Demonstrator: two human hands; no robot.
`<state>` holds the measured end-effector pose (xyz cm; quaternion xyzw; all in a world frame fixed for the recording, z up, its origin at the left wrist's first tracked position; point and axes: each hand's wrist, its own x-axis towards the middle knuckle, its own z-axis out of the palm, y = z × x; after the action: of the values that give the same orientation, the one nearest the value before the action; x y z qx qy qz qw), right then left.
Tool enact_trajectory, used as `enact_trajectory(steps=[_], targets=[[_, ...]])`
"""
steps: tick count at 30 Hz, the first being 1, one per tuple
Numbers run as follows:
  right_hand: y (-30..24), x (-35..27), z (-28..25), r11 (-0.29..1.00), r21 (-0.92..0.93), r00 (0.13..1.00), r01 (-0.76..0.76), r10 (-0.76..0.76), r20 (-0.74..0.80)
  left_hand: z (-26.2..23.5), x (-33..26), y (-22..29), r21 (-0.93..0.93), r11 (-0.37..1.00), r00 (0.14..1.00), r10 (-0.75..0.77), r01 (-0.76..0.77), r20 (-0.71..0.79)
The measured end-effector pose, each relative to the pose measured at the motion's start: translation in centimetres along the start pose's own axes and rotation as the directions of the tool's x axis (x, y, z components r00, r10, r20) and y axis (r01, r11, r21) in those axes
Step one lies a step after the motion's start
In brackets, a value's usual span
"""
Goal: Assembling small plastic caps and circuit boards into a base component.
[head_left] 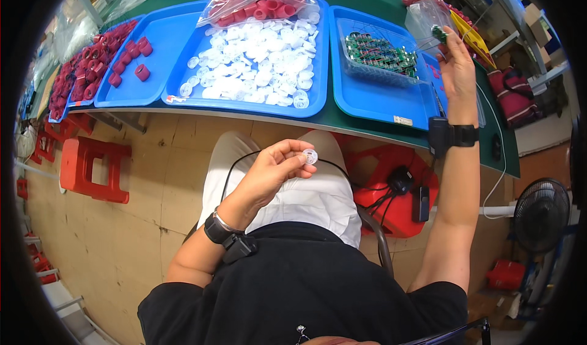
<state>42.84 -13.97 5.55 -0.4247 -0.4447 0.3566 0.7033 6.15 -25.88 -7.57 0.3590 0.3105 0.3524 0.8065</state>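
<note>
My left hand (278,169) is above my lap, its thumb and fingers pinching a round clear plastic disc (310,156). Out at the right, my right hand (455,64) is raised over the edge of the right blue tray and grips a small green circuit board (439,34). Thin wires seem to trail from that board. Beside this hand stands a clear plastic box (391,75) holding many green circuit boards (380,53). A pile of similar clear discs (260,64) fills the middle blue tray (244,105), in front of me.
On the pile rests a bag of dark red caps (260,6). Loose red caps (142,72) lie in the left blue tray (165,30), with more heaped farther left. A red stool (95,169) is on the floor at left; a black fan (541,215) stands at right.
</note>
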Motion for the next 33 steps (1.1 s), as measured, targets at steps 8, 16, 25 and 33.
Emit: enact_trajectory(steps=[8,16,25,33], targets=[[-0.7,-14.7,5.6,0.96,0.045,0.889,-0.278,0.239,0.391,-0.4,-0.4,-0.3,-0.052,0.998,0.999,0.016,-0.019,-0.047],[7.9,-24.7,7.4,0.8,0.056,0.747,-0.598,0.53,0.403,-0.4,-0.7,-1.3,0.055,0.998,0.999,0.041,-0.04,-0.03],[10.4,-25.3,6.6,0.68,0.258,0.718,-0.686,0.577,0.389,-0.6,-0.6,-2.7,-0.108,0.994,0.999,-0.019,0.016,-0.026],[10.6,-25.6,6.8,0.701,0.256,0.734,-0.666,0.554,0.393,-0.6,-0.7,-3.1,-0.056,0.998,1.0,0.009,-0.01,-0.023]])
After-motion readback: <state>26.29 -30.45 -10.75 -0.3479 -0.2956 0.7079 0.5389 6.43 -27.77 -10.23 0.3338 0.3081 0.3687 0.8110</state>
